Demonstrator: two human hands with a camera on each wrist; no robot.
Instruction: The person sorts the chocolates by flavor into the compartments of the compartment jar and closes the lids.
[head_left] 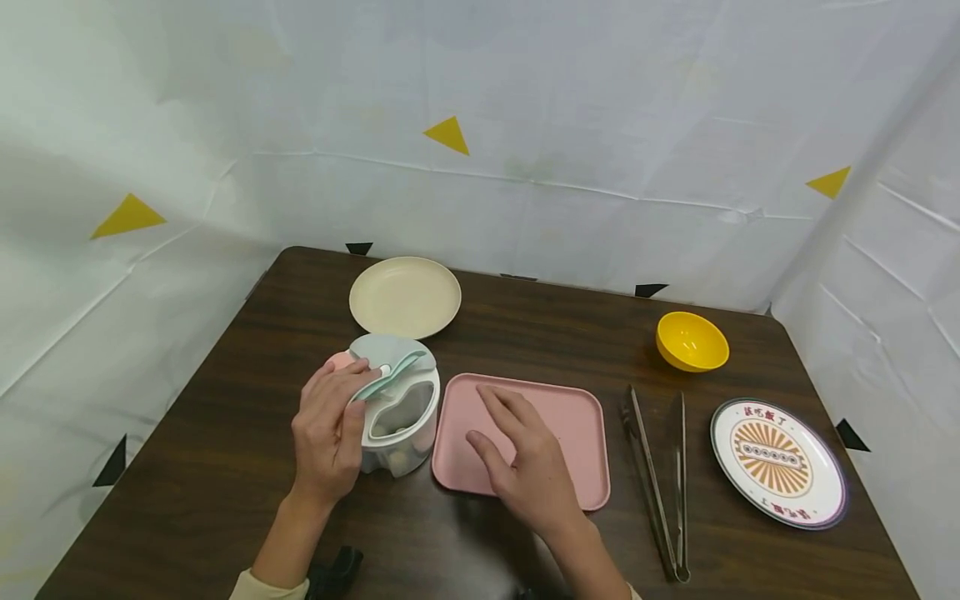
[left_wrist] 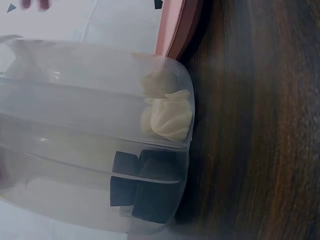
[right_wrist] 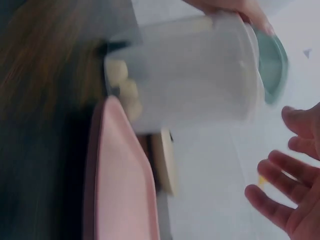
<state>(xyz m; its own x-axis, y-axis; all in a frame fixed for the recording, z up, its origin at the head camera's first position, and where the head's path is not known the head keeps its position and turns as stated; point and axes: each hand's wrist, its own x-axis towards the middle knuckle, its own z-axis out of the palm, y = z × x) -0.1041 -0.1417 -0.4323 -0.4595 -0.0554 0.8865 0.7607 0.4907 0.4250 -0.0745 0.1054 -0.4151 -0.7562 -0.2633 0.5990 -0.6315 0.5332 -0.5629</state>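
A round, translucent divided container [head_left: 400, 454] stands left of centre on the table, with a pale green hinged lid [head_left: 390, 377] tilted up over one compartment. My left hand [head_left: 327, 429] is at its left side, fingers and thumb holding the raised lid. Through the wall I see cream, pleated dumpling-like pieces [left_wrist: 171, 117] and dark blocks [left_wrist: 150, 185] at the bottom, in separate compartments. My right hand [head_left: 528, 462] hovers over a pink tray [head_left: 581, 442], fingers spread and touching nothing; its fingers [right_wrist: 282, 187] also appear in the right wrist view.
Behind the container lies a cream plate [head_left: 405, 297]. To the right are metal tongs [head_left: 652, 475], a yellow bowl [head_left: 692, 342] and a white patterned plate [head_left: 778, 463]. White sheeting [head_left: 562, 108] hangs behind the dark wooden table [head_left: 217, 433]. A black object [head_left: 345, 569] sits near the left forearm.
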